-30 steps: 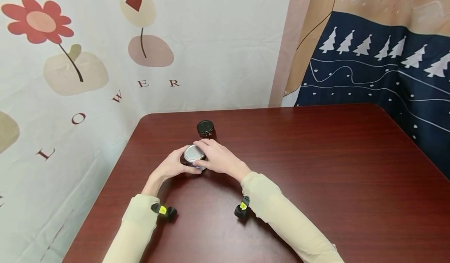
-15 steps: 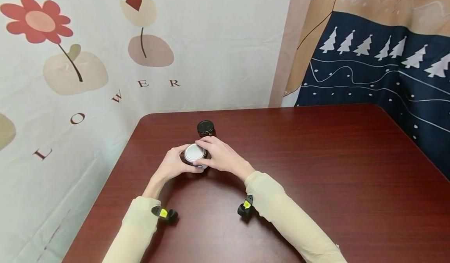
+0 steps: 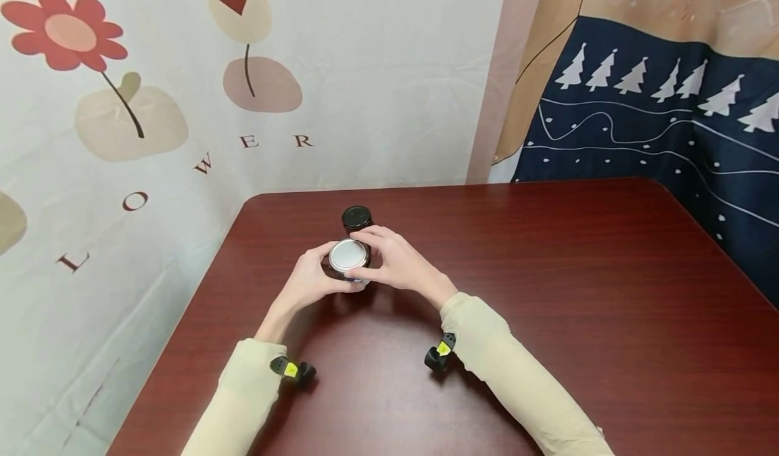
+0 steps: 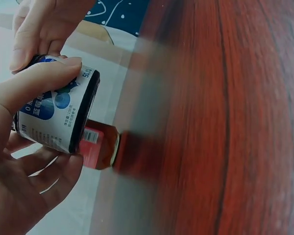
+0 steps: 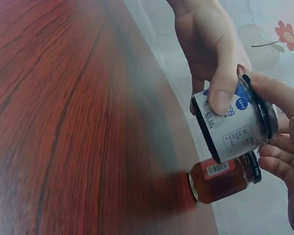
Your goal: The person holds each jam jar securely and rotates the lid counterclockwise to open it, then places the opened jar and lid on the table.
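A small jar with a white label showing blueberries is held up off the table between both hands. My left hand grips its body, thumb over the label and fingers round the far side. My right hand holds the jar's top end, thumb and fingers at the rim of the silver-topped lid. In the right wrist view, the right fingers curl by the dark lid edge. Just behind stands a second jar, with amber-red contents, a red label and a black lid.
The dark red wooden table spreads widely to the right and in front. Behind its far edge hangs a pale flower-print cloth. A navy cloth with white trees hangs at the right. Each sleeve cuff carries a black wrist camera.
Both hands and the held jar have shifted a little to the right and away, closer to the standing jar. The grips stay much the same. The head view has tilted slightly.
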`<action>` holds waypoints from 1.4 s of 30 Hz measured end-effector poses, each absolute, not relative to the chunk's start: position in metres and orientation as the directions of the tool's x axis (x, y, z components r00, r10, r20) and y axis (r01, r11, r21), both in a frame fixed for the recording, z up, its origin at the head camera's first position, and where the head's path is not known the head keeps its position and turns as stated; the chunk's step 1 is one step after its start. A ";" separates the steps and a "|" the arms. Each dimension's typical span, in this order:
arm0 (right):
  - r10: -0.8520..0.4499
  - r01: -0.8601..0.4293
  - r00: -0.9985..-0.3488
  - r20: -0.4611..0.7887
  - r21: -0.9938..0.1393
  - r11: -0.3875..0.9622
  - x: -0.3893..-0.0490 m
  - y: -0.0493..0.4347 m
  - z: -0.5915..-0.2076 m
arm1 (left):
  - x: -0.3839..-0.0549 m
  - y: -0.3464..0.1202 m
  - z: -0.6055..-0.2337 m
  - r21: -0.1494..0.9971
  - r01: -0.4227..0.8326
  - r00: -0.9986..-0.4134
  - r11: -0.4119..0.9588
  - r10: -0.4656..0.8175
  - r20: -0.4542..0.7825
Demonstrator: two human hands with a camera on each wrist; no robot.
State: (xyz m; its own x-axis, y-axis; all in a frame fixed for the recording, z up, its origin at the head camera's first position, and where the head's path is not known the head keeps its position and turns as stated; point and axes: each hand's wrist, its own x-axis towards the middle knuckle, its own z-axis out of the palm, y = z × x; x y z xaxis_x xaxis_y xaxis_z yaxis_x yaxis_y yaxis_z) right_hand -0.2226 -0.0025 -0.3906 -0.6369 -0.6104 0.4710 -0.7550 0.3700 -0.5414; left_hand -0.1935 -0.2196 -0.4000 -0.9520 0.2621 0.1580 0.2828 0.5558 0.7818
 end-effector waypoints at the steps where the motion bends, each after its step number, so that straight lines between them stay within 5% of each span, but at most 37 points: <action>1: -0.607 -0.756 -0.635 0.478 -0.544 0.364 -0.223 -0.001 -0.391 | -0.193 -0.218 -0.400 0.786 0.286 -0.951 0.549 0.265 0.161; 42: -0.554 -0.851 -0.523 0.647 -0.428 0.303 -0.218 0.078 -0.372 | -0.196 -0.132 -0.384 0.842 0.346 -0.928 0.414 0.284 0.241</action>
State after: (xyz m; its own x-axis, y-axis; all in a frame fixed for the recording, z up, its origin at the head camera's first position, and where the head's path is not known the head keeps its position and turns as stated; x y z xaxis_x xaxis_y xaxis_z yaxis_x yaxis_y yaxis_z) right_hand -0.2182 0.0784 -0.3721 -0.5233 -0.5545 0.6471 -0.8512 0.3035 -0.4283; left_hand -0.1957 -0.1317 -0.3838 -0.9279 0.2842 0.2414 0.3458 0.4137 0.8422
